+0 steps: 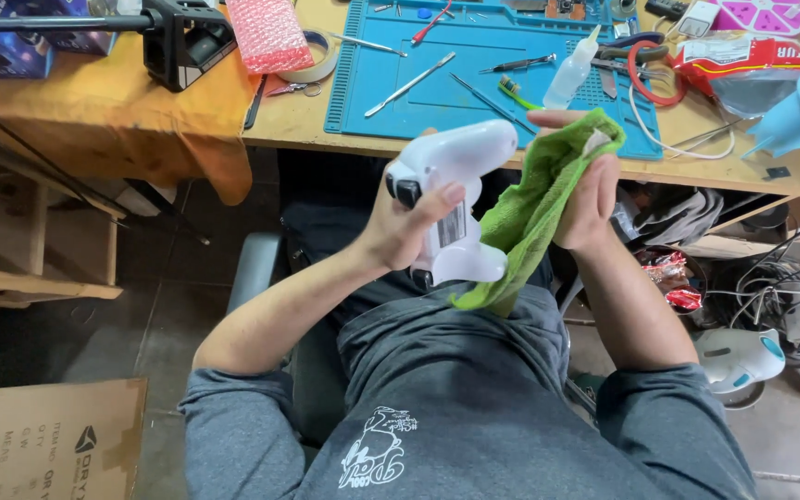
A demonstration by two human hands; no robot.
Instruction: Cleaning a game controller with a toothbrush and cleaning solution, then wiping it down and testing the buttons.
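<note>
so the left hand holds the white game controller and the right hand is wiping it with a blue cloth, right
Not quite: the cloth is green, not blue, as the head view shows. The left hand does hold the white game controller, and the right hand presses the cloth against it.

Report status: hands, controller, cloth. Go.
Left hand grips white controller. Right hand presses green cloth against it. Nothing in the way.

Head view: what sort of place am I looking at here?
Most likely a small electronics repair bench. A blue work mat on the wooden table holds tweezers and picks, and the left hand holds a white game controller against a green cloth.
</note>
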